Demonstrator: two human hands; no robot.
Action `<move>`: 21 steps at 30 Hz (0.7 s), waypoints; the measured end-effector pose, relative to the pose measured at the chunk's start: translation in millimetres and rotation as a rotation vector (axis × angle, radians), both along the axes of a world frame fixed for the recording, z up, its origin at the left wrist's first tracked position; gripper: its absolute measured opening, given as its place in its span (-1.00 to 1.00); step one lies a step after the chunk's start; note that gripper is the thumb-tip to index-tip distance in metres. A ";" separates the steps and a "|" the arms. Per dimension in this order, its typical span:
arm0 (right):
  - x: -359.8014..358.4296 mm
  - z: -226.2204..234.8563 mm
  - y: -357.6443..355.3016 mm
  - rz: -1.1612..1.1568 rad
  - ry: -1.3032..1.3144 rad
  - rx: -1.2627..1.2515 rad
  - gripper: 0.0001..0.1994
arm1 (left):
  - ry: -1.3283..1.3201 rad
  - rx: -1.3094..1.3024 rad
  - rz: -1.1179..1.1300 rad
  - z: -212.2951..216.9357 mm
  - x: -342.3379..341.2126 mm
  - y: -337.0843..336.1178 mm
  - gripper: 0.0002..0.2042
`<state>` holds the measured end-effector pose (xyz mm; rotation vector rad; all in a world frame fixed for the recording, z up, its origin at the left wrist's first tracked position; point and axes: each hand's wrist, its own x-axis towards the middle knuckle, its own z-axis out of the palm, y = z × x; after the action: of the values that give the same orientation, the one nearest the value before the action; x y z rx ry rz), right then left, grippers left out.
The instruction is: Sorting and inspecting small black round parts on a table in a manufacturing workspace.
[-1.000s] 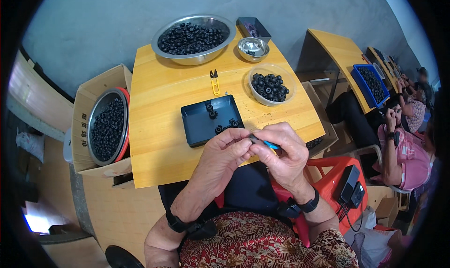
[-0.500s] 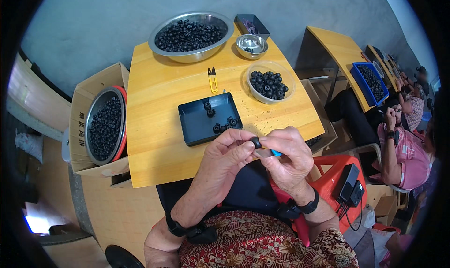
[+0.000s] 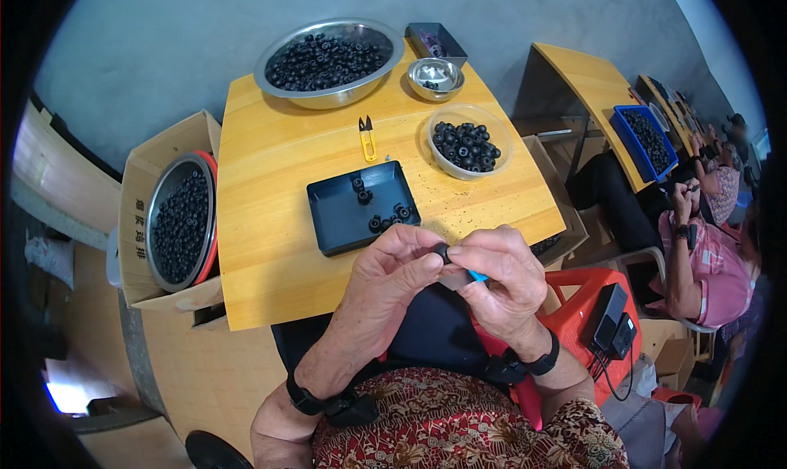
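Observation:
Between the thumb and fingers of my left hand [image 3: 392, 276] is a small round black part [image 3: 443, 252], probably rubber or plastic. My right hand [image 3: 502, 284] grips a small blue-handled blade [image 3: 457, 280]; its flat grey metal lies just under the part. The fingertips of both hands meet around the part and hide some of it. Just beyond my hands, a shallow dark tray [image 3: 332, 231] holds several similar black parts with holes in them. A clear plastic bowl [image 3: 508, 153] full of black parts stands to its right. Yellow-handled thread snips [image 3: 368, 139] lie behind the tray.
A large steel basin [image 3: 266, 79] heaped with black parts stands at the table's back, near a small steel bowl [image 3: 455, 89] and a dark box [image 3: 459, 51]. Left of the table, a cardboard box [image 3: 135, 223] holds another filled basin. A red stool [image 3: 566, 293] and co-workers are at right.
Both hands stay together, with the black part turned slightly and the blade tilted lower beneath it. The whole view has shifted slightly.

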<state>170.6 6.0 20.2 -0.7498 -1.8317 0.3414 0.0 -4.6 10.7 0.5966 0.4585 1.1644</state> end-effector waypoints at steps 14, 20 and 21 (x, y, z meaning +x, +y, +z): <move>22.0 8.4 5.3 -0.157 -0.380 0.282 -0.60 | -0.087 -0.054 -0.060 -6.0 -1.5 1.1 -0.83; 22.3 6.5 5.1 -0.137 -0.420 0.335 -0.57 | -0.085 -0.054 -0.054 -7.0 -0.8 1.1 -0.85; 21.5 6.3 5.6 -0.142 -0.423 0.343 -0.57 | -0.089 -0.061 -0.049 -6.7 -0.6 0.6 -0.85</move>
<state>192.2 11.6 26.6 -0.7414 -2.1409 -0.2399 -0.7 -3.9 4.0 0.4990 0.4000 1.1220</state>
